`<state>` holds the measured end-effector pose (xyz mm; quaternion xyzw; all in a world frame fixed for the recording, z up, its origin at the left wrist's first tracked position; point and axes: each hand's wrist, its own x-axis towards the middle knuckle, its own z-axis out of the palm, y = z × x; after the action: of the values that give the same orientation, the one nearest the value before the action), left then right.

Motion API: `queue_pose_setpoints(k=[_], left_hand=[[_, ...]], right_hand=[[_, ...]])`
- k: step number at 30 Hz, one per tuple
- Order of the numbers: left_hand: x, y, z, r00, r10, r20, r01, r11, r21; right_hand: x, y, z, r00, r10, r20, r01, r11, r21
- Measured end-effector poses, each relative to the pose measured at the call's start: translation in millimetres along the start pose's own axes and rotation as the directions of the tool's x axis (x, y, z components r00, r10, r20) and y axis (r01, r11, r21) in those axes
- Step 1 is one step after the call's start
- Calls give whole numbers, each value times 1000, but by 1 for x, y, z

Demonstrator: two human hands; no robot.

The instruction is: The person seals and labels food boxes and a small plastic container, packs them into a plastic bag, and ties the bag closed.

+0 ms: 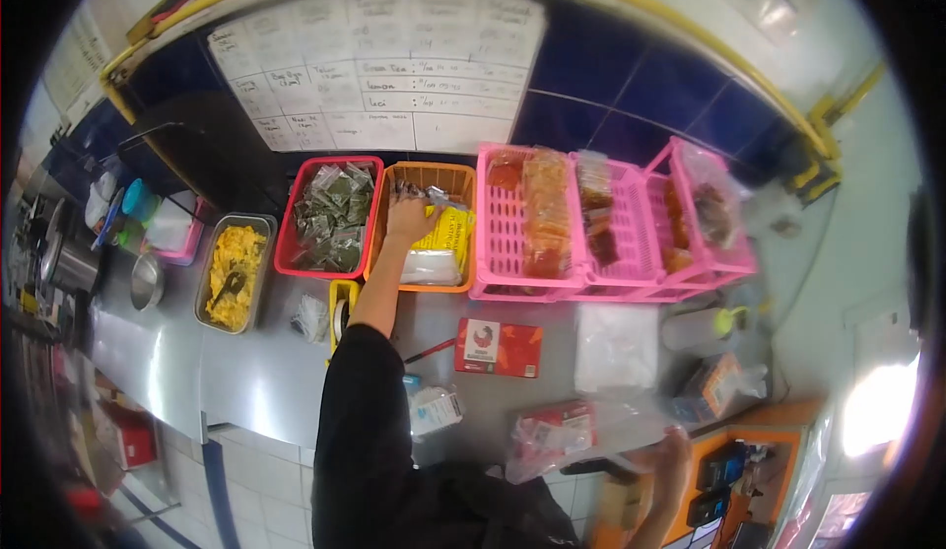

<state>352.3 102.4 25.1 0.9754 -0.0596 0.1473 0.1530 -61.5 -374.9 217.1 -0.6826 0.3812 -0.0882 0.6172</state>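
Observation:
My left hand [411, 220] reaches into the orange basket [377, 275], over small packets and beside a yellow printed packet [454, 232]; its fingertips are hard to make out. At the lower right, my right hand [673, 458] grips the edge of a clear plastic bag [631, 413]. Inside that bag lies a red box [565, 429]. Another red box [503, 348] with a white label rests flat on the steel counter [266, 372], between my two hands.
A red basket [378, 189] of small packets stands left of the orange one, near a metal tray [268, 222] of yellow food. Pink baskets [631, 216] hold bagged goods on the right. White sheets [616, 345], a bottle [693, 330] and a tape dispenser [344, 303] lie nearer.

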Motion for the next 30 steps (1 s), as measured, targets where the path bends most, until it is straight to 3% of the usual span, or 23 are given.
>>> queue_pose_setpoints(k=[1,3,6,8,9,11,16,18,20,23,25,26,28,29,30], left_hand=[[-2,17,-17,978,-108,181,117,992,-38],[-10,9,0,970,-127,206,147,986,-85],[-14,-20,17,944,-264,196,281,958,-63],[0,-41,35,875,-425,-232,399,904,-153],[10,-38,38,874,-430,-228,401,901,-162],[19,-31,41,862,-484,149,489,872,6],[18,-23,20,873,-466,145,482,870,-103],[3,-12,-13,890,-441,-114,368,845,-389],[-2,-4,-32,857,-506,-95,438,813,-382],[-8,-14,-35,905,-417,-81,319,794,-518],[-4,-21,-33,935,-350,56,297,688,-663],[0,-30,-17,936,-346,58,296,688,-663],[11,-55,28,864,-380,331,468,847,-252],[14,-53,31,827,-500,256,558,785,-270],[17,-49,28,830,-499,250,555,785,-276]], right_hand=[[5,2,2,1000,-11,-20,11,1000,-7],[9,-1,11,998,-67,6,67,998,22],[10,-7,30,994,65,-82,-58,994,91],[16,-8,29,999,47,-19,-42,976,212],[22,-6,27,999,42,-24,-36,978,205],[29,4,20,996,-88,-9,88,996,18],[23,1,27,995,-79,-55,81,996,41],[25,9,20,989,-145,-33,144,989,-4],[19,6,21,990,-140,2,140,990,13],[17,15,15,993,-118,-5,118,992,40],[19,16,15,990,-131,-56,134,990,46],[16,15,17,995,-96,-38,101,985,140],[13,9,22,997,-75,4,73,971,226],[9,5,26,998,-60,-26,63,982,177],[6,3,29,997,-44,-62,52,990,127]])
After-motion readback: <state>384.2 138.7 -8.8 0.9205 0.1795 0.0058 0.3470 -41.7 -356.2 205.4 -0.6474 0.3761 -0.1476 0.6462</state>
